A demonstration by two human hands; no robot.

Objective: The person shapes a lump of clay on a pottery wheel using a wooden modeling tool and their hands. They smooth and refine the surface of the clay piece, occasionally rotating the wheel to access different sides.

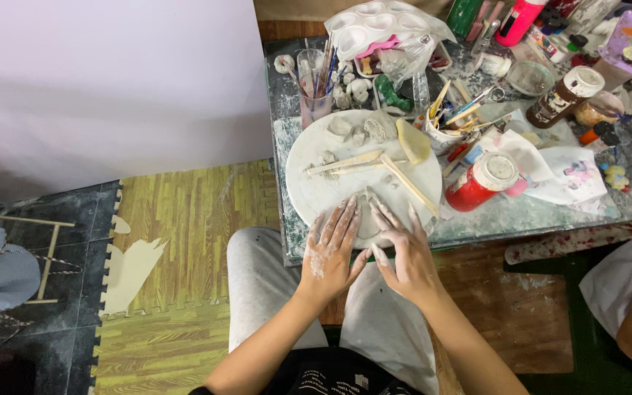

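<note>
- Pressing a clay piece [366,219] at the near edge of a round board [316,192]; lying between both hands
- Left hand [330,252] resting flat, fingers spread open, dusted with clay; touching the piece
- Right hand [402,252] lying flat, fingers extended open, against the piece
- Lying farther back on the board: wooden tools [374,164]; standing beside it, a red jar [483,181]
</note>
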